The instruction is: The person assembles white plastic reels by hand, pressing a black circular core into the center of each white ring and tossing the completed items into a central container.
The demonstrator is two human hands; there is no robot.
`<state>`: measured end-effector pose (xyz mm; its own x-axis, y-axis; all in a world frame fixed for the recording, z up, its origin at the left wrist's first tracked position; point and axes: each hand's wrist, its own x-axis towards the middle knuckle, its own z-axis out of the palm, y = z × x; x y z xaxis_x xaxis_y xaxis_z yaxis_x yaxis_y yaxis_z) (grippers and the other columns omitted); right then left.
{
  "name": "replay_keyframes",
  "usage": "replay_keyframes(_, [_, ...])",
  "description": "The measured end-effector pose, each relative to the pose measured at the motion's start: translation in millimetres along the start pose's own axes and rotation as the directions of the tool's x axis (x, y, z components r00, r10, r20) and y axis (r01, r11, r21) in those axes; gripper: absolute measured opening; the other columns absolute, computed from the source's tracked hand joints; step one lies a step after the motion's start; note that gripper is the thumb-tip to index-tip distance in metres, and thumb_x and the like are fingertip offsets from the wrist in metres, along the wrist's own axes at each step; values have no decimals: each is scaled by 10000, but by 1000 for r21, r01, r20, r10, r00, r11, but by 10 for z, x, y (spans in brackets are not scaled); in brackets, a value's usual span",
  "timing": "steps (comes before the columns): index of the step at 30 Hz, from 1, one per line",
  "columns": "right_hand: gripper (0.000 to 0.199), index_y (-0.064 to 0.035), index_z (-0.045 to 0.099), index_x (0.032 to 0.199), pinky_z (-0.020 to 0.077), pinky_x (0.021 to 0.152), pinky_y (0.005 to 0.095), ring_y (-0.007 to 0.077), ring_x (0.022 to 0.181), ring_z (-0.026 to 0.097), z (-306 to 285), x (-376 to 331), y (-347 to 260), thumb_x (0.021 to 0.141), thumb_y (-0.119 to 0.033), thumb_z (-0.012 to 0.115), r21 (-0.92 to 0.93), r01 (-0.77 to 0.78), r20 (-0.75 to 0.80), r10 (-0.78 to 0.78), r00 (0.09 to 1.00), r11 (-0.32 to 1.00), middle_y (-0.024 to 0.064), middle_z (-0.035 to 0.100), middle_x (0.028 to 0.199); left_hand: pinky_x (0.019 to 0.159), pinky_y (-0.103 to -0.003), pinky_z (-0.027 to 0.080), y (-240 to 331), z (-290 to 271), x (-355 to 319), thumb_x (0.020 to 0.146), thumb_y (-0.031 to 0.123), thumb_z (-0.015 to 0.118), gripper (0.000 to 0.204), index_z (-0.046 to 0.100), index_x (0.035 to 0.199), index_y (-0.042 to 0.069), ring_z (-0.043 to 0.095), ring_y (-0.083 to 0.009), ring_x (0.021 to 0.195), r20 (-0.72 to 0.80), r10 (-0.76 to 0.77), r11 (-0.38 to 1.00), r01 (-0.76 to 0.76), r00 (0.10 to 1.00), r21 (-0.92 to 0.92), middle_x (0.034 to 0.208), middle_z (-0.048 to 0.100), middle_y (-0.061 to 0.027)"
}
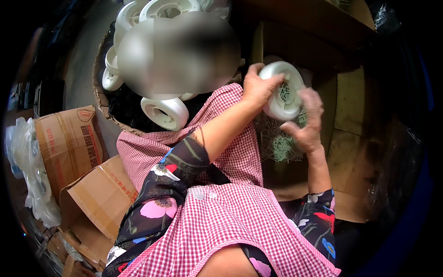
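1. The left hand (pixel 258 87) grips the upper left rim of a white plastic spool (pixel 282 90), fingers curled over its edge.
2. The right hand (pixel 308 121) closes on the spool's lower right side, so both hands hold it up over an open cardboard box (pixel 344 106).
3. The spool is round with a hollow hub, and pale green stuff shows through its middle.
4. In the box under the spool lies a heap of thin pale green sticks (pixel 279 141), loose and crossing one another.
5. The box is brown, its flaps open, with dark inner walls toward the top of the view.
6. At the left stands a brown carton (pixel 69 143) with red print on its side; a flattened brown carton (pixel 99 196) leans below it.
7. Clear crumpled plastic wrap (pixel 27 166) lies at the far left beside the cartons.
8. At upper left a round container with a brown rim (pixel 99 99) holds more white spools (pixel 165 112), stacked and tipped.
9. A grey floor (pixel 85 55) shows beside that container; the surroundings are dim and crowded.
10. A red-and-white checked apron (pixel 230 221) over dark flowered sleeves (pixel 161 194) fills the lower middle.
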<state>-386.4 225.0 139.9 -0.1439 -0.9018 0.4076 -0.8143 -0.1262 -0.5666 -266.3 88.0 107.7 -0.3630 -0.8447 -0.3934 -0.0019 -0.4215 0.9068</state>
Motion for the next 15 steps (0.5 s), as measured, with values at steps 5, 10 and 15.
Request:
replay_keyframes(5, [331,-18,584,1104,461,836,353,261,929,609,258,120,862,882,-262,611,330,-531,-291,619,729,781,108,653,992,753,-310,544,660,-411,-44,766,210,756,552,496,1213,17,624,-188,864,-67,308,943,-314,949,-115,1052,605,-134])
replay_keyframes(10, [456,-10,575,1148,453,864,377,313,1003,596,1560,-168,2225,834,-335,634,139,-834,27,840,542,534,169,632,1070,736,-315,540,1470,-1272,-22,791,222,726,503,543,1240,89,625,-184,819,-34,434,850,-397,900,347,1003,601,-102])
replay_keyframes(15, [463,-50,555,1215,458,864,381,319,1022,581,2414,111,2920,838,-315,608,108,-756,-84,764,640,646,179,605,1130,951,-417,405,1455,-1580,31,785,202,699,547,509,1294,136,510,-323,1095,112,728,54,-220,677,974,1151,536,-172])
